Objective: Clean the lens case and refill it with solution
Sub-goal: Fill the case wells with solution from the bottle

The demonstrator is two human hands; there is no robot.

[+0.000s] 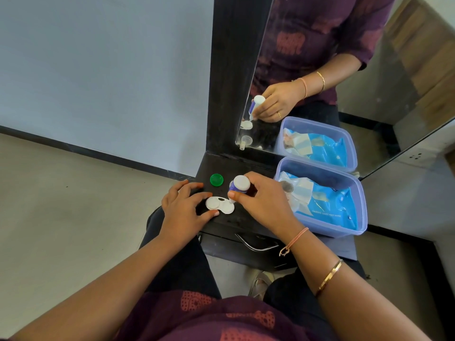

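On the dark bench (236, 223) the white two-well plastic lens case (219, 205) lies flat, its long axis running from 10 to 4 o'clock. My left hand (183, 207) pinches its left well between thumb and forefinger. My right hand (266, 203) has its fingers curled round the small white purple-labelled solution bottle (240, 185), nozzle tipped toward 7 o'clock over the right well. The round green cap (216, 179) sits at 12 o'clock and the blue plastic tub (362, 210) at 3.

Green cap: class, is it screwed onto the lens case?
No, the green cap lies by itself on the dark dresser top, apart from the white lens case.
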